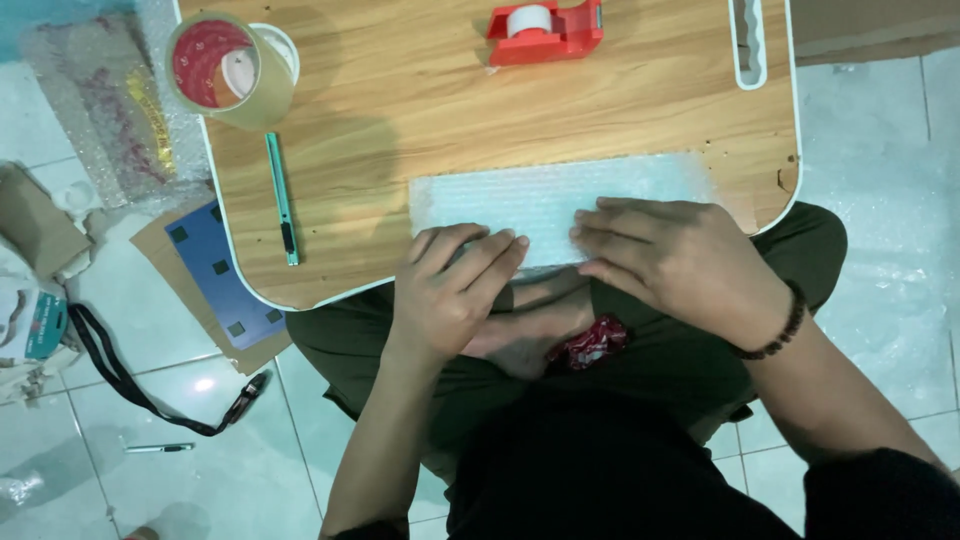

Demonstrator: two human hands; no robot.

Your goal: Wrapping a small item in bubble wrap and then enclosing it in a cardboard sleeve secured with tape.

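Observation:
A sheet of clear bubble wrap (560, 195) lies flat along the near edge of a small wooden lap table (420, 110). My left hand (455, 285) rests on the sheet's near left part, fingers curled over the table edge. My right hand (680, 255), with a dark bead bracelet on the wrist, presses flat on the sheet's near right part. Fingertips of both hands almost meet in the middle. A small red crinkled packet (592, 343) lies on my lap below the table edge.
On the table stand a red tape dispenser (545, 30), a wide roll of brown tape (225, 65) and a green utility knife (282, 198). Bubble-wrapped packages (100, 100), cardboard, a blue card (215, 275), a black strap (130, 375) and a pen (160, 448) lie on the tiled floor at left.

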